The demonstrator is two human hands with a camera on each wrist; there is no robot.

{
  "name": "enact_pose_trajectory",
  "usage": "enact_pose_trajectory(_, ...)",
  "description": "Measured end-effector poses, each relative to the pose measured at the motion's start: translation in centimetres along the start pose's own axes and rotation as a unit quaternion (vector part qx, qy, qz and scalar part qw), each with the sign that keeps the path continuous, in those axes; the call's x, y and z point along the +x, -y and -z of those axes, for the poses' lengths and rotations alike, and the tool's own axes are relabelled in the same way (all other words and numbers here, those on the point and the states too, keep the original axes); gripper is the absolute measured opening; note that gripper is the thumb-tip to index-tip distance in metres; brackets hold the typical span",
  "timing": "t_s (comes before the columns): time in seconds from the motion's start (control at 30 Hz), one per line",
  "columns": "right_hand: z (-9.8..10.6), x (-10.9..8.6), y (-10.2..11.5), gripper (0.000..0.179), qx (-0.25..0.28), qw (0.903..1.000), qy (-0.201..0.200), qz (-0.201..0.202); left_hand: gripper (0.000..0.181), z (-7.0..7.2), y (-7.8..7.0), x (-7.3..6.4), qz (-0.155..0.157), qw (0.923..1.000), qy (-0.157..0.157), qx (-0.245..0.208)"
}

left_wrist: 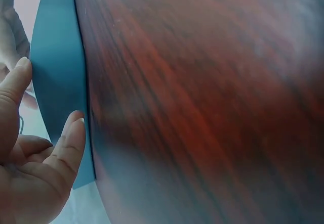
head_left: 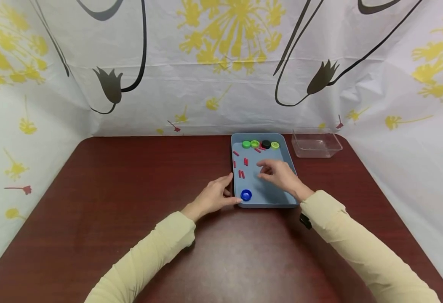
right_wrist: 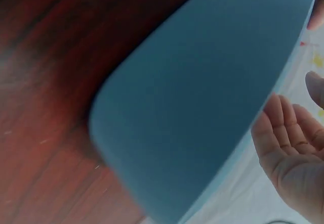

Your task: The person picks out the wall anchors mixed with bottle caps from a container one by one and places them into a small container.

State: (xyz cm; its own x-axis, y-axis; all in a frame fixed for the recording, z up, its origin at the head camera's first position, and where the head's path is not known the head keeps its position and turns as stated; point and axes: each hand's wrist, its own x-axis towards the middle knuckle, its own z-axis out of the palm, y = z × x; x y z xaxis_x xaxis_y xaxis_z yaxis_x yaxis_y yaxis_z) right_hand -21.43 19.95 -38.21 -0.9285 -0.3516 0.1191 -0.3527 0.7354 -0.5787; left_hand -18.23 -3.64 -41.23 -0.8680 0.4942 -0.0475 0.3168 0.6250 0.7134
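Note:
My left hand (head_left: 213,195) touches the left side of a blue-grey tray (head_left: 268,197), with its fingertips on the outer wall and the thumb at the front corner. The left wrist view shows two fingertips against the tray's wall (left_wrist: 58,57). Over the tray's right half hovers my right hand (head_left: 280,174), thumb apart from loosely bent fingers, nothing seen between them. In the tray's front left corner sits a blue bottle cap (head_left: 246,195). Several small red sticks (head_left: 241,174) lie scattered along the left half and near the back.
Along the tray's back wall stand a green cap (head_left: 246,144), a black cap (head_left: 266,144) and two yellow-green caps, one being this cap (head_left: 275,145). A clear plastic box (head_left: 316,147) is right of the tray. A patterned white sheet (head_left: 221,97) hangs behind the brown table (head_left: 149,168).

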Motion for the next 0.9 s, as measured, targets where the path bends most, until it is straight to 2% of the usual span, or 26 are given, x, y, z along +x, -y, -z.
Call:
enact_pose_trajectory(0.13, -0.5, 1.0, 0.2, 0.032, 0.011, 0.9993, 0.035, 0.009, 0.09, -0.1, 0.0, 0.1, -0.003, 0.9999, 0.007, -0.014)
enact_pose_trajectory(0.27, -1.1, 1.8, 0.1, 0.03, 0.006, 0.9983, 0.055, 0.02, 0.091, -0.2, -0.2, 0.1, -0.003, 0.9996, 0.015, -0.023)
enact_pose_trajectory(0.57, -2.3, 3.2, 0.1, 0.031, 0.004, 0.9952, 0.098, 0.003, 0.092, -0.6, -0.2, 0.2, -0.004, 0.9993, 0.022, -0.03)
enact_pose_trajectory(0.9, -3.1, 4.4, 0.4, 0.027, -0.03, 0.9942, 0.103, -0.001, 0.091, -0.5, 0.2, 0.5, -0.011, 0.9992, 0.026, -0.028)
